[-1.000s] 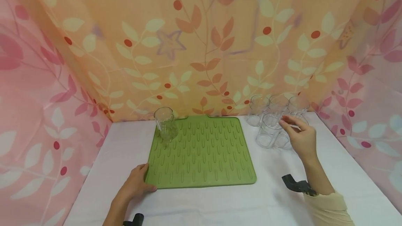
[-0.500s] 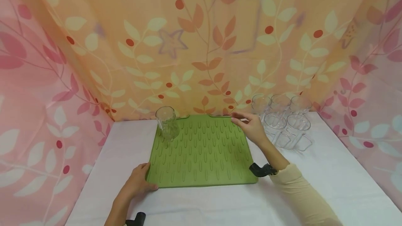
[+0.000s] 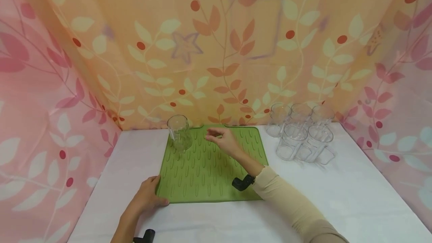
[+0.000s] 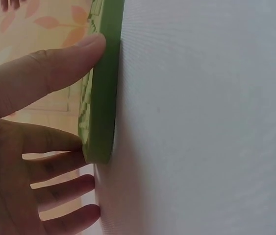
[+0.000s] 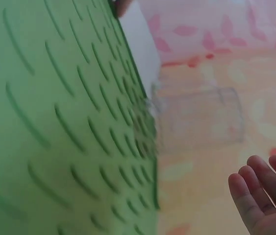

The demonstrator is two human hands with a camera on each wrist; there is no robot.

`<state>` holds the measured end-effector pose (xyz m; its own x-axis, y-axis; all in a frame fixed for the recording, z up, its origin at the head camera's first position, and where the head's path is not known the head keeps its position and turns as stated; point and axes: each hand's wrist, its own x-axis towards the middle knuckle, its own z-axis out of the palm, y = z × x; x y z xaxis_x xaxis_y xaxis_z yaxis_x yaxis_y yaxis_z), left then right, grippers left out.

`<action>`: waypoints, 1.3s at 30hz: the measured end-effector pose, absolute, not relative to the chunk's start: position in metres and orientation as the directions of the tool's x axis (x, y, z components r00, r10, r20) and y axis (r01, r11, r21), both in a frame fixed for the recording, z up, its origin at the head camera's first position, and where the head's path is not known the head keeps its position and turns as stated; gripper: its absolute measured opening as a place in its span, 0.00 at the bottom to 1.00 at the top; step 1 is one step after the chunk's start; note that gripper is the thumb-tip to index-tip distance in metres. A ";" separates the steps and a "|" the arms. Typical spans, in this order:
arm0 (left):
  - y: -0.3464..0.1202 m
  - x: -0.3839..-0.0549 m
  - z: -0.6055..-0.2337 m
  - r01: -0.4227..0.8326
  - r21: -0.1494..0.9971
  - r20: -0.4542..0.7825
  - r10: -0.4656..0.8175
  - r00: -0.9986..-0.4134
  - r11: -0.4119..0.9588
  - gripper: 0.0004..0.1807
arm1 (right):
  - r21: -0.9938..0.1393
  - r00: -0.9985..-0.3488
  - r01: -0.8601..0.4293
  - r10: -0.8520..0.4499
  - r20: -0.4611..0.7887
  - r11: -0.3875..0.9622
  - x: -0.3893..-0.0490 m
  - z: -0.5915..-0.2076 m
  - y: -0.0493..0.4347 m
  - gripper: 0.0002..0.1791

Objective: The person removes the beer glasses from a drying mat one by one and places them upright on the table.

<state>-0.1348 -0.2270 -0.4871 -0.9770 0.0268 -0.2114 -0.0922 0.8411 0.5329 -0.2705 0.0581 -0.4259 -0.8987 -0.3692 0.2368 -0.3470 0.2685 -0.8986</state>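
My left hand (image 3: 148, 195) rests at the near left corner of a green ridged mat (image 3: 216, 183). In the left wrist view its thumb (image 4: 49, 73) lies against the mat's front edge, and the fairly straight fingers (image 4: 54, 166) touch the side edge and the white cloth. With nothing in it, my right hand (image 3: 225, 140) hangs over the back half of the mat, fingers loosely bent. To the left of that hand, on the mat's far left corner, stands a clear glass mug (image 3: 179, 132). In the right wrist view the mug (image 5: 201, 120) looks blurred.
Several clear glass mugs (image 3: 291, 141) stand close together on the white tablecloth (image 3: 351, 198), at the back right beside the mat. A floral orange curtain (image 3: 216, 96) closes off the back, with pink floral cloth (image 3: 67, 130) on either side.
Empty, my right hand has moved left from the group of mugs, across the mat's right edge, towards the single mug. My left hand has stayed at the mat's corner.
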 end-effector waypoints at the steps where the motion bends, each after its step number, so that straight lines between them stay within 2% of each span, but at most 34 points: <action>1: -0.227 -0.135 -0.487 -0.095 0.534 -0.214 0.025 -0.976 0.840 0.58 | -0.903 -0.899 -0.336 -0.378 0.222 0.269 -0.271 -0.430 0.051 0.21; 9: -0.227 -0.134 -0.488 -0.084 0.523 -0.203 0.028 -0.979 0.848 0.58 | -0.921 -0.890 -0.272 -0.436 0.132 0.278 -0.268 -0.458 0.000 0.24; 18: -0.226 -0.133 -0.487 -0.072 0.509 -0.195 0.034 -0.980 0.858 0.56 | -0.955 -0.906 -0.231 -0.399 0.141 0.187 -0.264 -0.476 -0.034 0.21; 26: -0.227 -0.136 -0.485 -0.071 0.502 -0.198 0.034 -0.980 0.862 0.56 | -0.967 -0.906 -0.238 -0.379 0.187 0.091 -0.267 -0.486 -0.051 0.17; 39: -0.227 -0.136 -0.486 -0.061 0.501 -0.184 0.037 -0.982 0.863 0.55 | -0.966 -0.919 -0.230 -0.355 0.175 0.119 -0.272 -0.487 -0.058 0.12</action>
<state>-0.1363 -0.2267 -0.4861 -0.9823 0.0373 -0.1837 -0.0610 0.8631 0.5013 -0.2722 -0.0577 -0.4869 -0.9186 -0.3546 0.1746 -0.2297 0.1193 -0.9659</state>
